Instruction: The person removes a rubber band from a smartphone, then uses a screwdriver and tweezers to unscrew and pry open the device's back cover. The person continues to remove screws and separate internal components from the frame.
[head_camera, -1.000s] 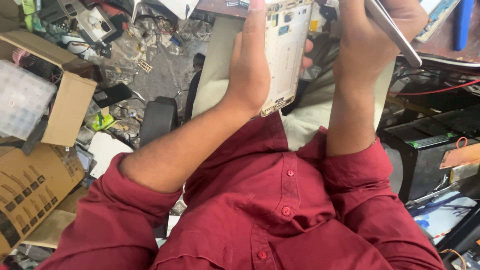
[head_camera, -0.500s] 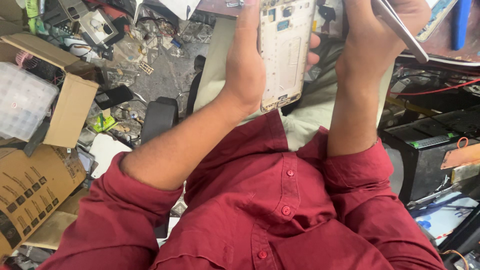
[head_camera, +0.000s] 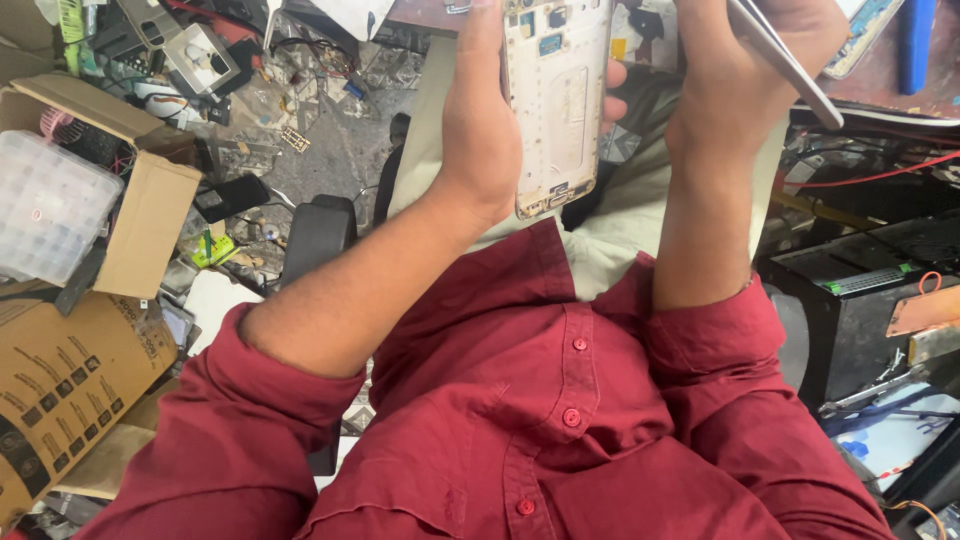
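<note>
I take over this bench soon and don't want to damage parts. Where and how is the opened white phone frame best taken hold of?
Probably by its long edges, coming from behind. The phone frame stands on end with its open inside facing the camera, and the left hand already wraps it that way, fingertips on the far edge, off the exposed parts. The right hand holds a thin flat panel.

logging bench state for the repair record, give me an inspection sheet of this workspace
surface: littered floor below, strewn with small parts
job's things: opened phone frame, inner side showing; thin flat panel
clutter: cardboard boxes, clear plastic organiser, black equipment box
grippers: left hand grips the phone frame; right hand holds the flat panel
cables: red wire at right
surroundings: red shirt fills the lower view
</note>
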